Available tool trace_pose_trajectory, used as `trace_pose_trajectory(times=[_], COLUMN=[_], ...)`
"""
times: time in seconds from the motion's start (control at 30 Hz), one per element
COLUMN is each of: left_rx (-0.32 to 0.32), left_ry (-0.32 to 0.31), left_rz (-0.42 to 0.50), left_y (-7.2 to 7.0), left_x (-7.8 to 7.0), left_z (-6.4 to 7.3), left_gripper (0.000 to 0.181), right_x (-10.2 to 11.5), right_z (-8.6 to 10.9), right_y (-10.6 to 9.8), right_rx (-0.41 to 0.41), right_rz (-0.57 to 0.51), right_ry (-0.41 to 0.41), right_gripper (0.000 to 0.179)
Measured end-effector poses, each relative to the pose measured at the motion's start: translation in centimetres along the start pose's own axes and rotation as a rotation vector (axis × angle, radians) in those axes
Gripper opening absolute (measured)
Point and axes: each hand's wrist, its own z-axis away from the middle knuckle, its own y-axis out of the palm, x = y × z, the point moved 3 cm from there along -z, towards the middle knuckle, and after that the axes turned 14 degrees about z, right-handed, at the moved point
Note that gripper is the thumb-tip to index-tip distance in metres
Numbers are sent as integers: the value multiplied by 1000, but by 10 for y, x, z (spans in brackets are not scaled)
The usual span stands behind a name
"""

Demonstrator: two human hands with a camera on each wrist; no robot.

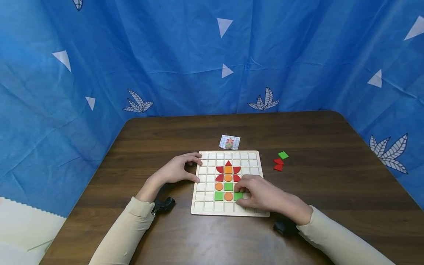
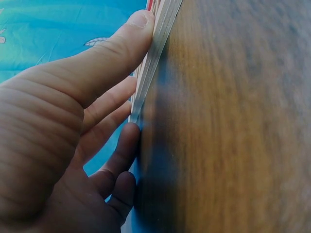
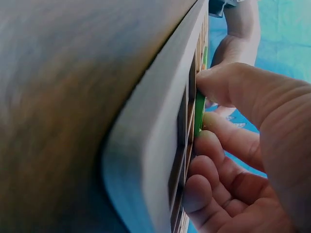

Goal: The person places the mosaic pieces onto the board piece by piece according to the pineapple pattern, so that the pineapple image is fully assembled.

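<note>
A pale wooden grid board lies on the table, holding a figure of red, orange and green tiles. My right hand is over its lower right part. Thumb and index finger pinch a green square tile by opposite edges, in the row with another green square and an orange round tile. My left hand rests at the board's left edge; in the left wrist view its thumb and fingertips touch that edge, without curling round it.
Behind the board lies a small card printed with a similar coloured figure. To the board's right, a loose green square and two red pieces lie on the dark wooden table. A blue curtain hangs behind.
</note>
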Motion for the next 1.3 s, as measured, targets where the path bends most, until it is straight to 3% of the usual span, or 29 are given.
trace_pose_trajectory(times=[0.3,0.47,0.67,0.9,1.07,1.3], left_rx=[1,2,5,11,12,10], left_ry=[1,3,-1,-8,-4,-3], left_rz=[-3,-6,6,12,9,19], left_y=[0,0,0,1,1,-1], left_x=[0,0,-1,-1,-1,-1], left_z=[-1,-1,-1,1,1,1], left_gripper=[53,54,53,52,52,52], right_x=[-5,-16,-46,-98,-124,-135], right_z=[2,3,8,21,32,37], right_y=[-4,-12,-28,-44,-44,-44], right_rx=[4,20,-23,-116,-111,-55], right_rz=[-52,-86,-63,86,132,93], right_ry=[-11,64,209,333,378,380], right_gripper=[17,15,15,15,15,20])
